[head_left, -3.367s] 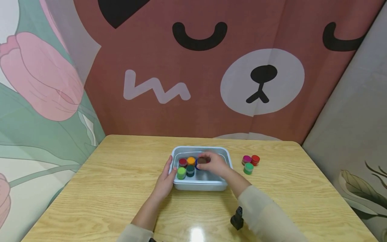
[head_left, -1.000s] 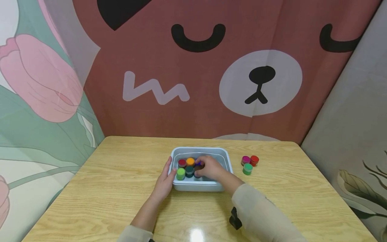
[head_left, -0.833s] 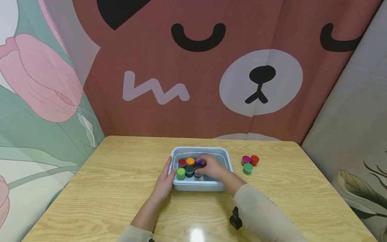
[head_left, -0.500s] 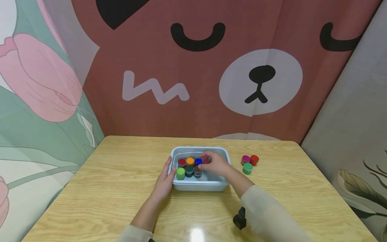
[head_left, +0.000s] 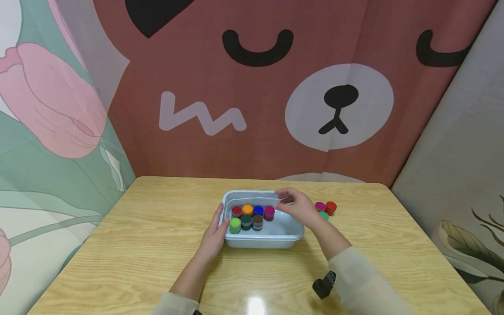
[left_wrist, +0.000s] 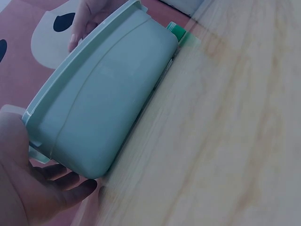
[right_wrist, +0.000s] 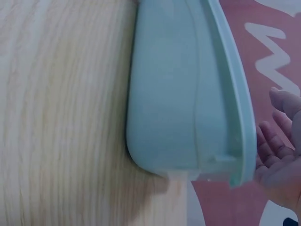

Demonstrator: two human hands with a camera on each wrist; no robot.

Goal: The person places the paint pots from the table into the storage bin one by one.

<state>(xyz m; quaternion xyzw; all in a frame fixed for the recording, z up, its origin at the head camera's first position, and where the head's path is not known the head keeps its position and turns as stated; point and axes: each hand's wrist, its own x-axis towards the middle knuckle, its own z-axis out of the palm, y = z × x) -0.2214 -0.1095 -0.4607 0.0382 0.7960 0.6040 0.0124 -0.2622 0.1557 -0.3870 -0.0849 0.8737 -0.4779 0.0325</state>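
A pale blue plastic tray (head_left: pixel 283 224) stands on the table. My left hand (head_left: pixel 214 238) grips its left end, thumb at the rim and fingers along the outer wall; the left wrist view shows those fingers (left_wrist: pixel 70 186) by the lower corner. Inside stand small round jars in two rows: a dark red jar (head_left: pixel 237 212), orange jar (head_left: pixel 247 210), blue jar (head_left: pixel 258 211) and magenta jar (head_left: pixel 269 213) behind, a light green jar (head_left: pixel 235 225), dark green jar (head_left: pixel 246 222) and brown jar (head_left: pixel 257 222) in front. My right hand (head_left: pixel 300 208), holding nothing, hovers over the right rim.
Right of the tray, a second magenta jar (head_left: pixel 320 206), a red jar (head_left: pixel 331 208) and a green jar (head_left: pixel 324 215) stand together on the wooden table (head_left: pixel 157 218), the green one partly hidden by my right hand. A printed curtain (head_left: pixel 267 144) hangs behind the table.
My right hand set the brown jar in the front row, then let go of the magenta jar beside the blue one and moved right, up over the rim. My left hand stayed on the tray.
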